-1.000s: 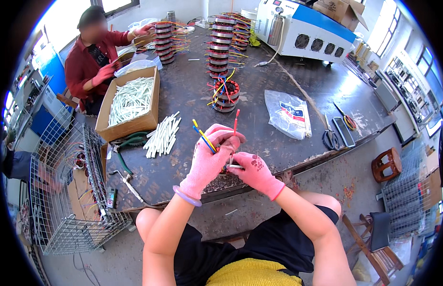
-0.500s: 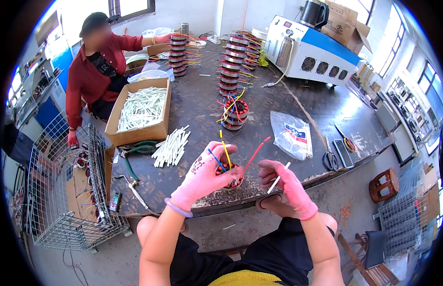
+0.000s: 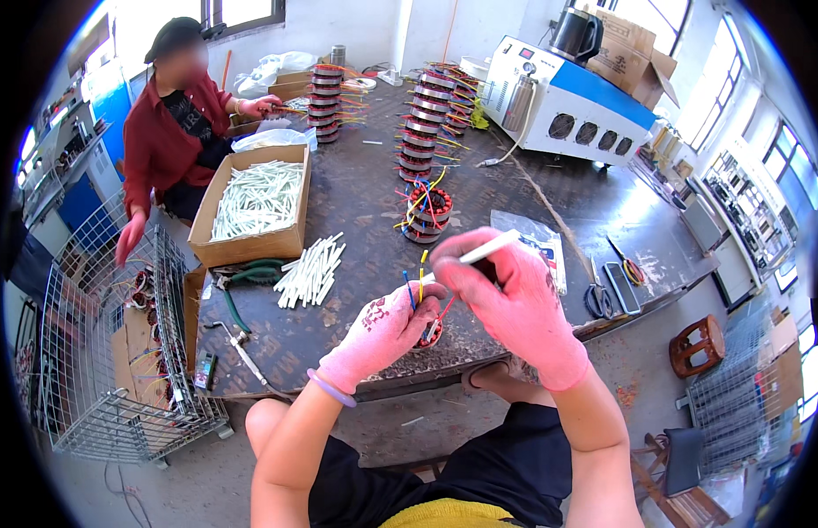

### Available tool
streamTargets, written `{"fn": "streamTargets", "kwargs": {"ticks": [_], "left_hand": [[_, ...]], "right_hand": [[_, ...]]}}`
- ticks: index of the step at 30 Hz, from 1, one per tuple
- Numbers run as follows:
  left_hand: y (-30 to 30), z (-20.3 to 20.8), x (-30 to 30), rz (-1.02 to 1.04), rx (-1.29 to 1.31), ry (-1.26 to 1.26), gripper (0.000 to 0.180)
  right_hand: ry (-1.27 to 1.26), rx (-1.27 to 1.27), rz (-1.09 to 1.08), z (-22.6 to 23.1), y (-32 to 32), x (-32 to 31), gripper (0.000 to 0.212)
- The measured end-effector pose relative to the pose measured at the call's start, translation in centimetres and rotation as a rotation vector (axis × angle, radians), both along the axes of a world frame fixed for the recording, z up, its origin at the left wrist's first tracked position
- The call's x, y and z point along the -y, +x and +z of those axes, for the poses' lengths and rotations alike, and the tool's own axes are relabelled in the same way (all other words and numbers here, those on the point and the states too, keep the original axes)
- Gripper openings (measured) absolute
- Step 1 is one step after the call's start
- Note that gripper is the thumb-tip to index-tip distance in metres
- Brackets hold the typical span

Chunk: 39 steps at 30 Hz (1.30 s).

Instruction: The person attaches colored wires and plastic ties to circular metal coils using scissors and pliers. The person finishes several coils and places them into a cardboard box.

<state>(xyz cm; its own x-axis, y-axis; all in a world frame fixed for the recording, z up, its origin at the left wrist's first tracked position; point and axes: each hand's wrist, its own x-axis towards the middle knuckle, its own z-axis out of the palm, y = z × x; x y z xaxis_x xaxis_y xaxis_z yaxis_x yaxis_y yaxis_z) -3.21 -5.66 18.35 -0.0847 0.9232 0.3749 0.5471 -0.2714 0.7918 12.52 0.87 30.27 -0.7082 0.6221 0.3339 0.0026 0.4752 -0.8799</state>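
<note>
Both my hands wear pink gloves. My left hand (image 3: 378, 334) is closed around the wire leads of a small motor stator (image 3: 433, 336) at the table's near edge; the hand largely hides it. A blue lead (image 3: 409, 292), a yellow lead (image 3: 422, 275) and a red lead (image 3: 447, 307) stick up beside the fingers. My right hand (image 3: 523, 304) is raised just to the right, pinching a thin white sleeve tube (image 3: 491, 247) that slants above the stator. Its fingers hide part of the tube and what its lower end touches.
A cardboard box (image 3: 250, 255) of white tubes and a loose tube pile (image 3: 309, 271) lie left. Stator stacks (image 3: 427, 123) stand ahead, with another stator pair (image 3: 425, 216) nearer. Pliers (image 3: 250, 275), scissors (image 3: 596, 299) and a phone (image 3: 622, 289) lie around. A co-worker (image 3: 176, 132) sits left.
My right hand has moved left and up with the white tube, to above the leads. My left fingers have closed in on the leads. The co-worker's outstretched arm has drawn back from the stator stack.
</note>
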Motion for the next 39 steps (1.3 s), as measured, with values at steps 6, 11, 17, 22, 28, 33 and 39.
{"fn": "streamTargets", "kwargs": {"ticks": [6, 11, 17, 22, 28, 33, 39], "left_hand": [[0.1, -0.7, -0.1, 0.008, -0.024, 0.109, 0.023], [0.0, -0.9, 0.0, 0.041, -0.133, 0.137, 0.024], [-0.2, -1.9, -0.5, 0.06, -0.193, 0.206, 0.024], [0.0, -1.3, -0.3, 0.022, -0.132, 0.189, 0.035], [-0.7, -0.6, 0.4, -0.221, 0.491, -0.152, 0.029], [-0.5, -0.6, -0.3, -0.167, 0.66, -0.135, 0.027], [-4.1, 1.4, 1.4, -0.135, 0.625, -0.295, 0.03]], "right_hand": [[0.354, 0.0, -0.06, -0.3, -1.8, -0.6, 0.014], [0.448, 0.043, -0.077, -0.1, -2.3, -0.3, 0.016], [0.643, 0.147, -0.052, 0.4, -2.1, -0.2, 0.024], [0.914, 0.234, -0.101, -1.6, -1.3, 0.3, 0.027], [0.836, 0.236, -0.155, -3.7, -0.4, -1.0, 0.025], [0.713, 0.347, -0.142, -6.3, -0.1, -1.8, 0.026], [0.589, 0.434, -0.165, -13.3, 1.1, -1.9, 0.018]]}}
